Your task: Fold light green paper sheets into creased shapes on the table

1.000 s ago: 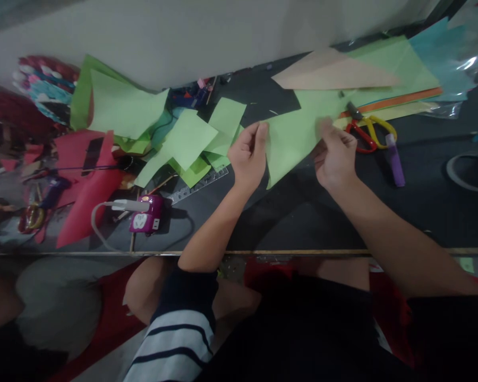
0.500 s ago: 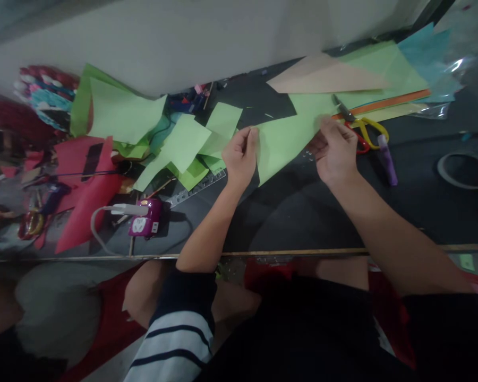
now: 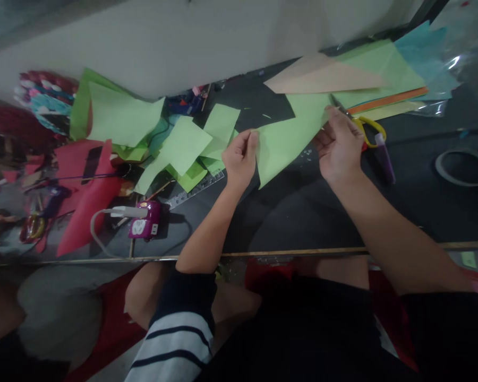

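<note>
A light green sheet of paper (image 3: 281, 146) is stretched between my two hands above the dark table, one corner pointing down. My left hand (image 3: 240, 158) pinches its left edge between thumb and fingers. At the right end of the sheet, my right hand (image 3: 340, 142) is closed on the paper, its fingertips partly hidden. Just behind the right hand lie scissors (image 3: 370, 130) with yellow and red handles, partly covered by it. A purple tube-shaped item (image 3: 384, 159) rests beside them.
Green paper pieces (image 3: 189, 143) and a clear ruler (image 3: 199, 190) lie left of my hands. A purple plug adapter (image 3: 144, 220) with a white cable is near the front edge. A tape roll (image 3: 464, 167) sits at right, stacked coloured sheets (image 3: 326, 74) behind.
My right hand has shifted slightly up and to the right along the paper, covering more of the scissors. My left hand stays nearly where it was, still pinching the sheet.
</note>
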Action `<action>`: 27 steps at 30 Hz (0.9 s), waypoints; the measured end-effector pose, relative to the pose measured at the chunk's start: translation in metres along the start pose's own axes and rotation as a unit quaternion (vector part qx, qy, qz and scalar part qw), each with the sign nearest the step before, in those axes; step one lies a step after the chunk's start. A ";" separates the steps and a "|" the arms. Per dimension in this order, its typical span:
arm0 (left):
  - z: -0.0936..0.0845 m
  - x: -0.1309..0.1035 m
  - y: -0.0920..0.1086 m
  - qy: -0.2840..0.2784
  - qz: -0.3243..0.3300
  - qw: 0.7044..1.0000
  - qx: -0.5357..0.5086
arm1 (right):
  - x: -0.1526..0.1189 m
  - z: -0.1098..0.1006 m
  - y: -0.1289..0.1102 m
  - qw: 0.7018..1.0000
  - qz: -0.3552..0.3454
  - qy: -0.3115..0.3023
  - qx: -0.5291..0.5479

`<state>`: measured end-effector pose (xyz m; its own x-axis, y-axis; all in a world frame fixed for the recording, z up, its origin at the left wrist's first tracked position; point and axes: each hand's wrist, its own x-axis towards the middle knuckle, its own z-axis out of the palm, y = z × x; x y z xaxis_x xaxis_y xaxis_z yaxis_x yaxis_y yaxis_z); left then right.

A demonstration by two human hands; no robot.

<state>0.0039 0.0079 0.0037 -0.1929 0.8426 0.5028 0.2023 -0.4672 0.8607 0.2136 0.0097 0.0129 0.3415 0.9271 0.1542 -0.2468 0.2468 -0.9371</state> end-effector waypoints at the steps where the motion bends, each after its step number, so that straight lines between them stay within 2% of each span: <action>1: 0.000 0.000 0.000 0.000 0.000 1.000 0.003 | 0.001 -0.001 0.000 1.000 0.000 0.003 -0.012; 5: 0.001 0.001 0.003 0.022 0.019 0.999 0.019 | 0.003 -0.002 -0.003 1.000 -0.012 0.028 0.003; 9: 0.001 0.002 0.003 0.031 0.004 0.999 0.021 | 0.004 -0.002 -0.011 0.998 -0.003 0.063 0.008; 16: 0.002 0.002 -0.002 0.039 0.008 0.999 0.020 | -0.011 0.014 -0.009 0.997 0.054 -0.042 0.044; 19: 0.002 0.001 -0.003 0.033 -0.006 0.999 0.008 | -0.015 0.017 -0.005 0.996 0.036 -0.065 0.048; 22: 0.002 0.000 -0.004 0.018 -0.037 0.999 -0.016 | -0.014 0.014 -0.002 0.997 0.011 -0.062 0.047; 27: -0.006 0.009 -0.014 -0.011 -0.096 0.994 -0.053 | -0.012 0.013 -0.004 0.997 0.022 -0.046 0.053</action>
<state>-0.0069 0.0203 -0.0038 -0.1962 0.9240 0.3282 0.0618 -0.3224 0.9446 0.1989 0.0015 0.0191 0.2438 0.9588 0.1459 -0.3568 0.2286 -0.9058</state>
